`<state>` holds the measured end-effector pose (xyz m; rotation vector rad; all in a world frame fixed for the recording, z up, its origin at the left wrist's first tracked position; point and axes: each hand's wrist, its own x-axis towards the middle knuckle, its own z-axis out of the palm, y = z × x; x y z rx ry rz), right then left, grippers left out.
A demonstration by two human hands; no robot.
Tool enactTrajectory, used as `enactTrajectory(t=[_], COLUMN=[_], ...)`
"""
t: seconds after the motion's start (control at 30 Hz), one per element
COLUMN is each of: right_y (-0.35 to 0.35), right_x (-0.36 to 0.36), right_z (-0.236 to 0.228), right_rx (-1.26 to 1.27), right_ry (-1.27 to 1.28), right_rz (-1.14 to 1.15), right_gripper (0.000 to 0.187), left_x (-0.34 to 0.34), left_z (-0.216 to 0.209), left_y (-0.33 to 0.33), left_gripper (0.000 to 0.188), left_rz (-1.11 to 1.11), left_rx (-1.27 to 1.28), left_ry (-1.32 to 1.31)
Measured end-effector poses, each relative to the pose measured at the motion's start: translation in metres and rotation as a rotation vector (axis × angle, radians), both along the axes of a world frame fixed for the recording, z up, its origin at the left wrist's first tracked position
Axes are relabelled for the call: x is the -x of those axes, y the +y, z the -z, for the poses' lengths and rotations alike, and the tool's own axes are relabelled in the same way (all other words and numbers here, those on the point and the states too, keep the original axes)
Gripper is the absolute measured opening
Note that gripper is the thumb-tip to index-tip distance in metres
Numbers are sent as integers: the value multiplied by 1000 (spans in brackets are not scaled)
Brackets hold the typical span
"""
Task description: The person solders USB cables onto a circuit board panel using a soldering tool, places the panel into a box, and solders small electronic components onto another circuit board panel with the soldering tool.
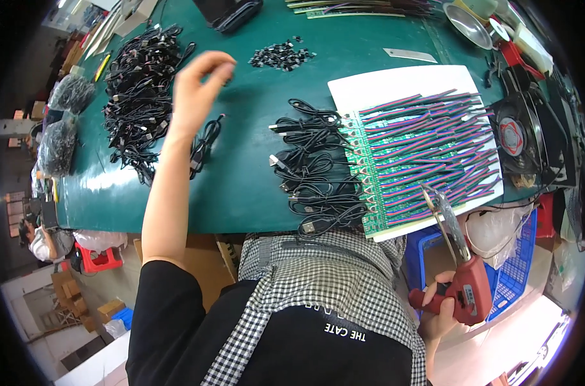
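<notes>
Head view: left hand (202, 83), raised over the green table (241, 209), fingers curled and thumb near them, whether clamped on anything cannot be told; right hand (441, 305), beyond the table's near edge, clamped around the handle of one red soldering gun (470, 293), tip pointing away from the person, over the near wires, contact unclear; boards (363, 174), green, in a column on a white sheet (347, 87), right of table centre; wires (427, 154), multicoloured, running right from the boards; cables (315, 170), black, coiled, along the boards' left side; one loose cable (206, 145), black, beside the left forearm; cable heap (138, 96), black, left of the left hand; small parts (281, 56), black and silver, a scattered pile right of that hand; blade (408, 55), flat, beyond the sheet; fan (514, 136), dark-framed, at the table's right; crate (522, 257), blue, below the table
</notes>
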<state>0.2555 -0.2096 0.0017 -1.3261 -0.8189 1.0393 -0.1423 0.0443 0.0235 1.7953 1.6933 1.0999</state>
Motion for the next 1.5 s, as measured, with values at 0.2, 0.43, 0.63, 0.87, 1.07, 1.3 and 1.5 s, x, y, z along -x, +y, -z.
enactTrajectory(t=[0.2, 0.43, 0.63, 0.87, 1.07, 1.3, 1.5], right_y=[19, 47, 52, 52, 51, 48, 29], right_x=[15, 41, 45, 46, 45, 46, 16], right_z=[-9, -16, -14, -15, -15, -12, -7], right_rx=[-26, 43, 13, 26, 14, -30, -20], right_ry=[32, -41, 92, -9, 7, 26, 96], right_rz=[-55, -326, -415, -290, -286, -274, -253], right_gripper=[51, 46, 39, 34, 34, 33, 36], left_x=[-93, -181, -181, -183, -183, -181, -173], left_z=[-54, -9, -4, -9, -9, -19, -3], left_y=[-90, -128, -134, -140, -141, -151, -139], left_gripper=[12, 5, 7, 7, 7, 8, 16], left_rz=[463, 821, 818, 765, 644, 560, 348], left_rx=[576, 990, 1048, 814, 983, 865, -154], left_ry=[-549, -823, -764, -617, -838, -584, 224])
